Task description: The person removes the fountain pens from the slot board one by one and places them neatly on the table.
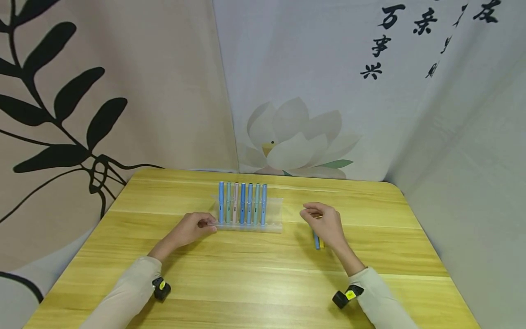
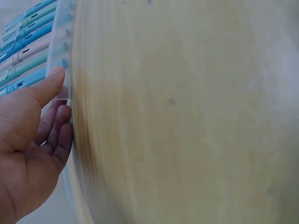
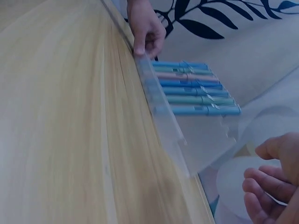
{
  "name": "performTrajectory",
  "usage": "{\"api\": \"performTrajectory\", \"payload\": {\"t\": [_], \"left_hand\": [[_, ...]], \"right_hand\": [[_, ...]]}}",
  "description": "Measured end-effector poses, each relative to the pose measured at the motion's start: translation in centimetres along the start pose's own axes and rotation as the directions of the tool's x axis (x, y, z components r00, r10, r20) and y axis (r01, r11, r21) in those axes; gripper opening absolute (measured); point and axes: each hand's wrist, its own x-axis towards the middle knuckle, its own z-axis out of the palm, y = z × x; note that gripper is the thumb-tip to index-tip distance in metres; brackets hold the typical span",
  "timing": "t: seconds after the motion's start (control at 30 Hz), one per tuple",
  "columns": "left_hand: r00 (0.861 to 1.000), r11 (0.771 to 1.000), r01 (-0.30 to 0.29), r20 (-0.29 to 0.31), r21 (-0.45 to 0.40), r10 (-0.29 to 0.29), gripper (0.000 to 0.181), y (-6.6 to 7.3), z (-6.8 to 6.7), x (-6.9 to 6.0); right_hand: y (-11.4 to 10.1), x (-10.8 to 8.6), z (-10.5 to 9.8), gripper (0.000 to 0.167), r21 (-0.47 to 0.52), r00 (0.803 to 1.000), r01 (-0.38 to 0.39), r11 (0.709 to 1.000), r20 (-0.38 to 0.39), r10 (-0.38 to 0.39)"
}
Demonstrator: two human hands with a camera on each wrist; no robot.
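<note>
A clear plastic pen stand [image 1: 274, 214] holds several upright pens in a row, in blue, green and pale pink, such as a green pen [image 1: 256, 205]. My left hand [image 1: 195, 226] pinches the stand's left end; the left wrist view shows the thumb on its front lip and the other fingers curled below. My right hand [image 1: 326, 224] hovers to the right of the stand, fingers loosely bent. Nothing shows between its fingers in the right wrist view. Beneath it lie a blue pen [image 1: 317, 242] and a yellow item [image 1: 322, 243], likely another pen, both partly hidden by the hand.
The stand rests on a wooden table [image 1: 246, 283], towards its far edge. Behind it hangs a pale cloth [image 1: 287, 55] printed with a lotus and dark characters. A second cloth [image 1: 172, 91] with black leaves hangs on the left.
</note>
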Motion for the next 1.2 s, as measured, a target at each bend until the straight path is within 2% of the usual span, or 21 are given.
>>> {"api": "performTrajectory", "payload": {"t": [0.17,0.43,0.67,0.8,1.2], "left_hand": [[1.000,1.000,0.000,0.002,0.010,0.000,0.016,-0.1,0.0,-0.1],[1.000,1.000,-0.010,-0.002,-0.006,0.010,0.019,-0.1,0.0,-0.1],[1.000,1.000,0.003,0.006,-0.014,-0.003,0.021,-0.1,0.0,-0.1],[1.000,1.000,0.009,0.005,-0.021,-0.009,0.021,0.0,0.0,-0.1],[1.000,1.000,0.000,-0.003,-0.027,0.000,0.023,-0.1,-0.1,-0.2]], "right_hand": [[-0.8,0.3,2.0,0.027,0.044,0.999,0.044,0.998,0.024,-0.045],[-1.4,1.0,4.7,0.030,0.104,0.997,0.060,0.993,0.050,-0.065],[-1.6,1.6,6.7,0.029,0.084,0.996,0.025,0.996,0.079,-0.031],[-1.3,1.9,7.9,0.029,0.111,0.995,0.004,0.994,0.098,-0.014],[-1.4,2.9,10.2,0.029,0.148,0.996,-0.014,0.989,0.091,0.001]]}}
